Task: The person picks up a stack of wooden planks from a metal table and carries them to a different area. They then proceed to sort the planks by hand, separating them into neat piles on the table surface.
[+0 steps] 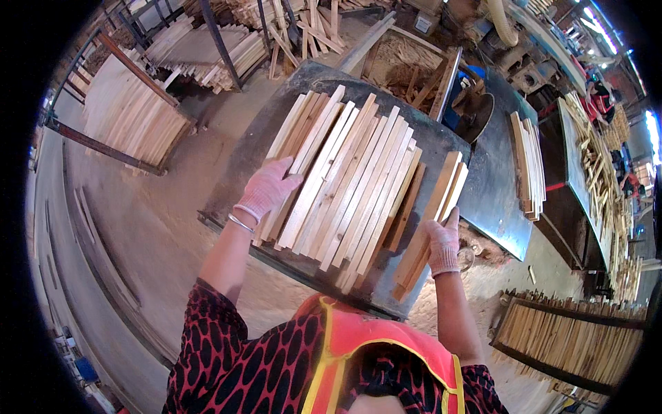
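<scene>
On the dark metal table (256,141), the half-open left pale-gloved hand (269,188) lies against a wide row of pale wooden slats (348,183); the right pale-gloved hand (443,243), partly curled, touches a narrow wooden slat bundle (433,219) near the table's right edge. Whether either grips, I cannot tell. Uneven pushing could skew slats off its near edge.

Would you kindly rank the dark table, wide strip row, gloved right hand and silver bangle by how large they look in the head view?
1. Dark table
2. Wide strip row
3. Gloved right hand
4. Silver bangle
</scene>
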`<action>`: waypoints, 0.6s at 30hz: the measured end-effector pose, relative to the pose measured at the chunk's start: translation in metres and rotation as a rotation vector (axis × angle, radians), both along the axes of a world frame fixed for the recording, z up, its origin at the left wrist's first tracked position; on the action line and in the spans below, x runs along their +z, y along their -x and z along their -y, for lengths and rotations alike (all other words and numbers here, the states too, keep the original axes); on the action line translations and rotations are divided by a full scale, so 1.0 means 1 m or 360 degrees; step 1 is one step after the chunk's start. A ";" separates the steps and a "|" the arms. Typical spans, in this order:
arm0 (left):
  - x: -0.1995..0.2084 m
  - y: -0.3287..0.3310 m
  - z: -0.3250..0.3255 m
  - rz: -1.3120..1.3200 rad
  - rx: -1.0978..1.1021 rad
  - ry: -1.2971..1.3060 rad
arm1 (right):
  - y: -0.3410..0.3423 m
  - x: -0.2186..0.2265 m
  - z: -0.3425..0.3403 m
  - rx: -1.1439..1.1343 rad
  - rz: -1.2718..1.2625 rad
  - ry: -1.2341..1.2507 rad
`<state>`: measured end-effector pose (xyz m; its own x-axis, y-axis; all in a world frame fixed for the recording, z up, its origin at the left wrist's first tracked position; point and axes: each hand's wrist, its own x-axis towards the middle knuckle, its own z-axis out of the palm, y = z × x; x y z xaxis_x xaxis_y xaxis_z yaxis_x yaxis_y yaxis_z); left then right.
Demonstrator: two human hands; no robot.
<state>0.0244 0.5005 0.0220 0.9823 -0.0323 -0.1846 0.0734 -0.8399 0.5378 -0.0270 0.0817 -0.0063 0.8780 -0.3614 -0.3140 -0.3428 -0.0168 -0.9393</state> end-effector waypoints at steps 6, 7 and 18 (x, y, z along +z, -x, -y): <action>0.002 0.003 0.016 0.0083 -0.0004 -0.0122 | -0.002 -0.012 -0.044 0.0378 -0.0229 0.1132; 0.002 0.004 0.013 0.0083 0.0014 -0.0172 | -0.001 -0.010 -0.043 0.0453 -0.0224 0.1215; 0.026 -0.012 0.015 0.0009 -0.0007 -0.0161 | -0.004 -0.015 -0.014 0.0757 -0.0338 0.1262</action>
